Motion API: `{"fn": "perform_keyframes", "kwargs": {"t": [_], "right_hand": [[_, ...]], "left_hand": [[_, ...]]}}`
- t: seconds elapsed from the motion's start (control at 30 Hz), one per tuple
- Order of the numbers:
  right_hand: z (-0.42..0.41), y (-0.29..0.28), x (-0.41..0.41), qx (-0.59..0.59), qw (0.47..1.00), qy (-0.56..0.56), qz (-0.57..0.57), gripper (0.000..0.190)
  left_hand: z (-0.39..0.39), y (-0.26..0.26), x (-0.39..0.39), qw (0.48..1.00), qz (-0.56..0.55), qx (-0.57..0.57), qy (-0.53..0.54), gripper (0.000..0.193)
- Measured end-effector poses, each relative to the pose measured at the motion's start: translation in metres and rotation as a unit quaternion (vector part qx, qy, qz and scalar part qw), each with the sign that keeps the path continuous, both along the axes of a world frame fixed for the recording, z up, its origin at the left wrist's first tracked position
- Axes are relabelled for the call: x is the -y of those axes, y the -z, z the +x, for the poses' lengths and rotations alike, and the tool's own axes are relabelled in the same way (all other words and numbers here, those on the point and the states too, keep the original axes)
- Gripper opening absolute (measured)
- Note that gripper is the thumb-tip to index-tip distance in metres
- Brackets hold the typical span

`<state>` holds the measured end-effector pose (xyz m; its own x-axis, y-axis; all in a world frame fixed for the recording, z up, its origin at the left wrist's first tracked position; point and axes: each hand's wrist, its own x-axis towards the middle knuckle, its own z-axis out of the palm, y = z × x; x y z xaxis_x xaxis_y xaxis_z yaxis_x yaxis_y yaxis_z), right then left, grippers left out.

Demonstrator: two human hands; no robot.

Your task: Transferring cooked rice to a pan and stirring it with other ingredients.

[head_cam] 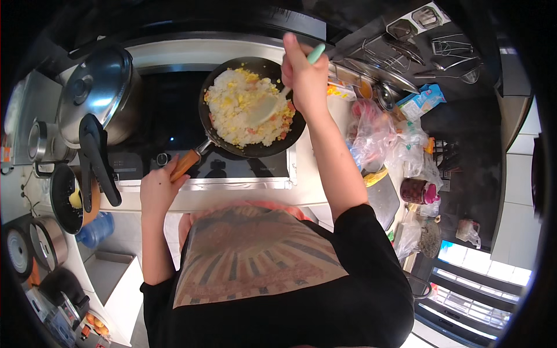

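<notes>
A dark frying pan stands on the right part of the black glass cooktop. Rice mixed with yellow egg bits and small pink-orange pieces fills much of it. My left hand grips the pan's wooden handle, which points towards me and to the left. Over the pan's right rim, my right hand is closed around a spatula with a pale green handle end, thumb pointing up. The pale spatula head is blurred and lies on the rice.
Left of the pan is a large lidded steel pot, with a black-handled pan nearer me. On the right counter are plastic bags, a yellow peel-like item, a jar with a pink lid and a rack holding lids.
</notes>
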<state>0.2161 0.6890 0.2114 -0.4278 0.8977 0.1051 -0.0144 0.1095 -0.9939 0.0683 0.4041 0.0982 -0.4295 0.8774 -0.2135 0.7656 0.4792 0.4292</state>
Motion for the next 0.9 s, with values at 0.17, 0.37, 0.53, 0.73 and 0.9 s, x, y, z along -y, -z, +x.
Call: {"fn": "perform_keyframes", "kwargs": {"t": [0.17,0.37,0.53,0.73,0.9], "right_hand": [[-0.049,0.046,-0.009,0.07,0.997,0.039,0.016,0.047],[-0.071,0.049,-0.007,0.09,0.995,0.022,0.044,0.056],[-0.051,0.096,0.005,0.083,0.988,0.049,0.118,0.055],[-0.053,0.031,0.015,0.073,0.996,0.003,0.056,0.046],[-0.047,0.103,-0.004,0.097,0.98,0.067,0.158,0.05]], "left_hand": [[-0.001,-0.005,-0.004,1.0,-0.006,0.005,0.005,0.055],[-0.001,-0.002,0.001,1.0,-0.004,0.001,-0.006,0.055],[0.001,-0.005,-0.004,1.0,0.002,0.001,0.004,0.054],[-0.002,-0.001,0.001,1.0,0.0,0.005,-0.005,0.054],[-0.003,-0.003,-0.005,1.0,0.01,0.001,-0.003,0.054]]}}
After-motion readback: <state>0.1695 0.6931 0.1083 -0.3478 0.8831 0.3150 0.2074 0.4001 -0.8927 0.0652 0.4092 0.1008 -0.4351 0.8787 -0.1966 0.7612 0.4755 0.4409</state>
